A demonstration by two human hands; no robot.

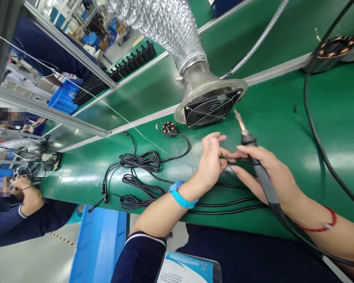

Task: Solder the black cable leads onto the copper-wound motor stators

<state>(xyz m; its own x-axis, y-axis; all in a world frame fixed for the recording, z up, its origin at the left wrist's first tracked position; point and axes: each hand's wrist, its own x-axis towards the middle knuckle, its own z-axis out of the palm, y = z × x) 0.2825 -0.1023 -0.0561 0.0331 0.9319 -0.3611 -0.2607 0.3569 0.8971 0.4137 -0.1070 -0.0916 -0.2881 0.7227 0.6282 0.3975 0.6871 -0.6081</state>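
My right hand [265, 173] grips a soldering iron [247, 137] by its dark handle, the metal tip pointing up toward the fume extractor fan [211, 108]. My left hand [211, 161], with a blue wrist strap [181, 195], meets the right hand's fingertips, its fingers pinched on something too small to make out. Black cables [224, 204] run under both hands across the green bench [336, 118]. A small copper-wound stator [168, 127] with a black lead lies just beyond the left hand.
Bundled black cables [140, 161] lie at the bench's left. A silver flexible duct [165, 27] feeds the fan. Another wound stator [336, 49] sits at far right, and a thick black cord [312, 129] crosses the bench. A co-worker's hands [26, 192] work at far left.
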